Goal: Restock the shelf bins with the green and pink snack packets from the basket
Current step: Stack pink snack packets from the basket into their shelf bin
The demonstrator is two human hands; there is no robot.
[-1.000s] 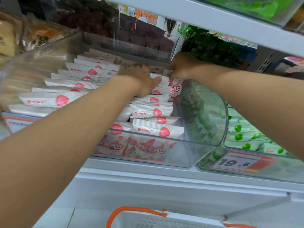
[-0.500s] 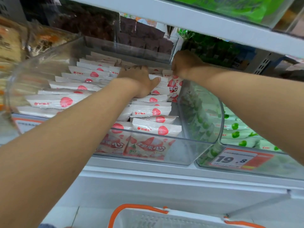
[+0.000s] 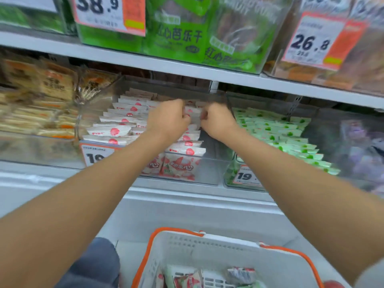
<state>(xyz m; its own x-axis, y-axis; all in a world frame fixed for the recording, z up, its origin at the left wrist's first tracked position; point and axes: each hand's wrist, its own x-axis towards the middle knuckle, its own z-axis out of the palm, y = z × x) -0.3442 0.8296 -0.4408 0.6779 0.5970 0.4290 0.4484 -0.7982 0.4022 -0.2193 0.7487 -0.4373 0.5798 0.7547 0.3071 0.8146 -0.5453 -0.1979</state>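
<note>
While both arms reach up to the middle shelf, the left hand [image 3: 168, 119] and the right hand [image 3: 218, 122] sit close together, knuckles up. Their fingers curl down into the pink packets [image 3: 192, 113] and clamp on a small bunch standing between the two hands. These packets, white with a red dot, fill the clear bin [image 3: 208, 170] in overlapping rows from front to back, and two of them stand face-out against its front wall. A price tag [image 3: 97, 155] reading 19 sits at the bin's left front corner. Just beside it on the right, a second clear bin [image 3: 229, 179] holds the green packets [image 3: 291, 135], laid in the same overlapping rows. On the left lie brown and orange packets [image 3: 43, 96], blurred. Above, the upper shelf [image 3: 145, 63] bears large green bags [image 3: 176, 36], a 38.9 tag [image 3: 99, 13] and a 26.8 tag [image 3: 311, 42]. Below the arms, a white basket [image 3: 207, 249] with an orange rim holds a few loose packets [image 3: 187, 280], pink ones among them. A knee in grey-blue cloth [image 3: 93, 265] shows to its left.
</note>
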